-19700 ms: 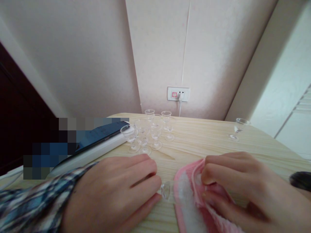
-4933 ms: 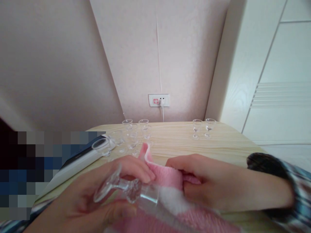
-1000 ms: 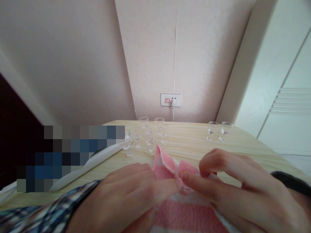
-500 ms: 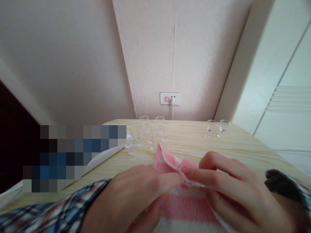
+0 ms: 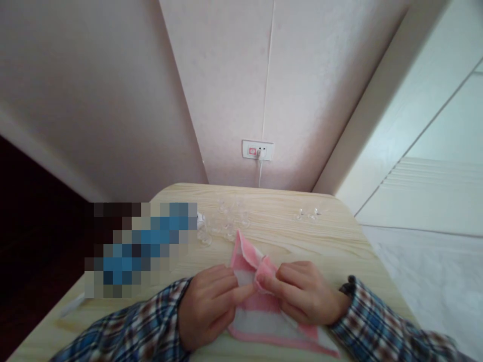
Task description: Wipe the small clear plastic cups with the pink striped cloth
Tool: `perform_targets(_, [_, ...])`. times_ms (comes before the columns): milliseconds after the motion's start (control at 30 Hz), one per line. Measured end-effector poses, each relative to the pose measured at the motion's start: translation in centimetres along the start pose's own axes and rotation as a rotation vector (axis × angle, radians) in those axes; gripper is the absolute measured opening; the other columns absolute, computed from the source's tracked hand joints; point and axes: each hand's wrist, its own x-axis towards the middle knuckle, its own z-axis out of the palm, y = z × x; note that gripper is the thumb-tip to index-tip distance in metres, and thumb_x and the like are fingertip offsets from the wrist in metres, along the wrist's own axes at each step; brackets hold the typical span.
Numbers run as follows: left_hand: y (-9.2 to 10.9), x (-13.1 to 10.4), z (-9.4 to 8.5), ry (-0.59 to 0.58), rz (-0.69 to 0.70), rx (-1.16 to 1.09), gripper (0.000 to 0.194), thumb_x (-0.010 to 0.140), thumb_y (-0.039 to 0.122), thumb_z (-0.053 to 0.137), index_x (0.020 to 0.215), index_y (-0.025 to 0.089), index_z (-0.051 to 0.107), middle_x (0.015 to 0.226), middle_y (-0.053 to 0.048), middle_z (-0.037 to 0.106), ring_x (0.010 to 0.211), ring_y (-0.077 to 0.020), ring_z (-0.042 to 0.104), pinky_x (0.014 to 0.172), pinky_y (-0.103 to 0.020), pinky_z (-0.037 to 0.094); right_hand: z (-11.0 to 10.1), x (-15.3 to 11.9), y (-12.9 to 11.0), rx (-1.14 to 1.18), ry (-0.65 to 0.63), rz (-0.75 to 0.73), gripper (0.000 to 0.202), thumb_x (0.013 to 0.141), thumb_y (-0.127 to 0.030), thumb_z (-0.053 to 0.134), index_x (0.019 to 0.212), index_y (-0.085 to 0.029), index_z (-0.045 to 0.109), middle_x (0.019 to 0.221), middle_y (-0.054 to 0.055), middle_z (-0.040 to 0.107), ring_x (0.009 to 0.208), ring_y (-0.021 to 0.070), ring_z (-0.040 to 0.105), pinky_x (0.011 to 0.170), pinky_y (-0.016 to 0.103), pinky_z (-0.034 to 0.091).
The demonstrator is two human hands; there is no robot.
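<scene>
A fluffy pink-and-white striped towel point(image 5: 269, 326) lies on the table in front of me, one corner pointing up and away. My left hand point(image 5: 209, 304) is closed at the towel's left side, its index finger reaching to the bunched pink fold. From the right, my right hand point(image 5: 307, 294) pinches that fold between thumb and fingers. A small clear glass seems to be inside the fold, mostly covered by cloth and fingers. Beyond the towel stands a cluster of several small stemmed glasses point(image 5: 229, 229). Two more stemmed glasses, one point(image 5: 300, 215) beside the other point(image 5: 314, 214), stand at the back right.
The pale wood table point(image 5: 339, 251) has rounded back corners near the wall. A blurred-out blue item point(image 5: 147, 239) lies along its left side. Behind, a wall socket point(image 5: 257, 150) has a white cable point(image 5: 260, 173) plugged in. A white surface point(image 5: 400, 271) lies beyond the right edge.
My view has pulled back and tilted, so hands and glasses look smaller. Both hands keep hold of the towel; the clear rim seen earlier in the fold is now hidden.
</scene>
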Motion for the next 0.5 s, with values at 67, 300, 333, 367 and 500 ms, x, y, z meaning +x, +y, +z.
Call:
perform_targets(67, [0.0, 0.0, 0.1, -0.008, 0.002, 0.01, 0.034, 0.082, 0.016, 0.035, 0.114, 0.017, 0.046, 0.068, -0.005, 0.053, 0.067, -0.0162, 0.049, 0.06, -0.03, 0.041, 0.2, -0.2, 0.0, -0.043, 0.038, 0.008, 0.041, 0.079, -0.011, 0.042, 0.12, -0.015, 0.038, 0.061, -0.002, 0.048, 0.053, 0.0109, 0.043, 0.045, 0.024, 0.03])
perform_targets(300, [0.1, 0.6, 0.1, -0.026, 0.0, 0.064, 0.029, 0.081, 0.017, 0.038, 0.108, 0.019, 0.048, 0.058, -0.001, 0.047, 0.055, -0.0128, 0.045, 0.048, -0.024, 0.034, 0.6, -0.2, 0.4, -0.031, 0.05, 0.013, 0.033, 0.078, -0.016, 0.05, 0.11, -0.015, 0.046, 0.058, -0.003, 0.05, 0.05, 0.0103, 0.044, 0.04, 0.024, 0.032])
perform_targets(333, [0.0, 0.7, 0.2, -0.011, -0.004, 0.076, 0.026, 0.081, 0.017, 0.04, 0.105, 0.021, 0.049, 0.057, 0.0, 0.046, 0.053, -0.012, 0.043, 0.047, -0.023, 0.032, 0.7, -0.1, 0.4, -0.011, 0.035, -0.013, 0.031, 0.078, -0.017, 0.05, 0.108, -0.016, 0.046, 0.059, -0.003, 0.051, 0.051, 0.0102, 0.045, 0.04, 0.024, 0.032])
perform_targets(367, [0.0, 0.8, 0.3, 0.008, -0.004, 0.082, 0.024, 0.081, 0.016, 0.041, 0.102, 0.021, 0.049, 0.056, 0.001, 0.045, 0.052, -0.0114, 0.042, 0.047, -0.023, 0.031, 0.7, 0.0, 0.5, 0.005, 0.023, -0.032, 0.028, 0.078, -0.017, 0.049, 0.106, -0.017, 0.047, 0.059, -0.004, 0.051, 0.051, 0.0097, 0.045, 0.04, 0.023, 0.032])
perform_targets(500, [0.1, 1.6, 0.3, 0.019, -0.033, 0.098, 0.016, 0.078, 0.011, 0.048, 0.091, 0.021, 0.05, 0.058, 0.003, 0.044, 0.054, -0.0093, 0.042, 0.048, -0.021, 0.03, 1.2, 0.4, 0.4, -0.001, 0.011, 0.052, 0.012, 0.079, -0.017, 0.048, 0.091, -0.021, 0.05, 0.057, -0.005, 0.051, 0.049, 0.008, 0.044, 0.04, 0.021, 0.029])
